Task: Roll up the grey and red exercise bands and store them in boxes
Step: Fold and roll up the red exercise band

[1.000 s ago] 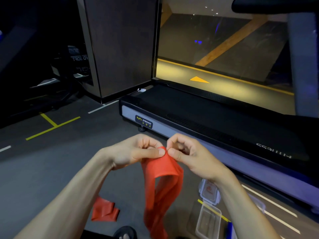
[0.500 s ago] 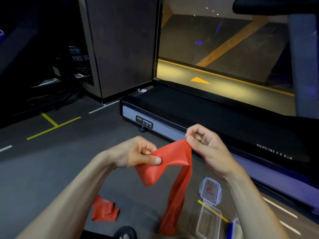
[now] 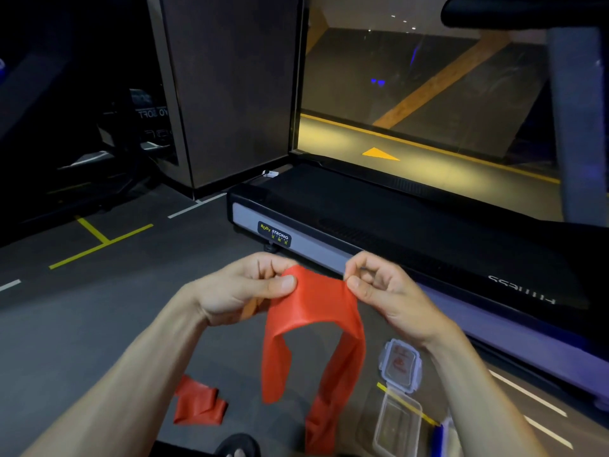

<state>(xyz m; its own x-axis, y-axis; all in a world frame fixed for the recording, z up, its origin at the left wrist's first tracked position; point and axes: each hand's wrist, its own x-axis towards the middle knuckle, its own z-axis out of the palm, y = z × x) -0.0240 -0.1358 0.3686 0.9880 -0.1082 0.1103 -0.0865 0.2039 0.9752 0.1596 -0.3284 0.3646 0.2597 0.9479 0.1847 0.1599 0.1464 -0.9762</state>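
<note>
A red exercise band point(image 3: 316, 311) hangs between my two hands at chest height, its two ends drooping toward the floor. My left hand point(image 3: 244, 288) pinches its top left edge between thumb and fingers. My right hand point(image 3: 379, 288) pinches the top right edge. A second piece of red band point(image 3: 197, 404) lies crumpled on the grey floor at lower left. An open clear plastic box point(image 3: 397, 423) sits on the floor at lower right, with its lid point(image 3: 400, 364) lying just beyond it. No grey band is in view.
A black treadmill point(image 3: 395, 225) runs across the floor right behind my hands. A dark pillar point(image 3: 227, 94) and a glass wall stand beyond it. Yellow and white lines mark the floor at left. A sandalled foot point(image 3: 237, 448) shows at the bottom edge.
Both hands came level and spread the band's top edge flat between them; my right hand dropped lower. The band now drapes as an arch with a short left end.
</note>
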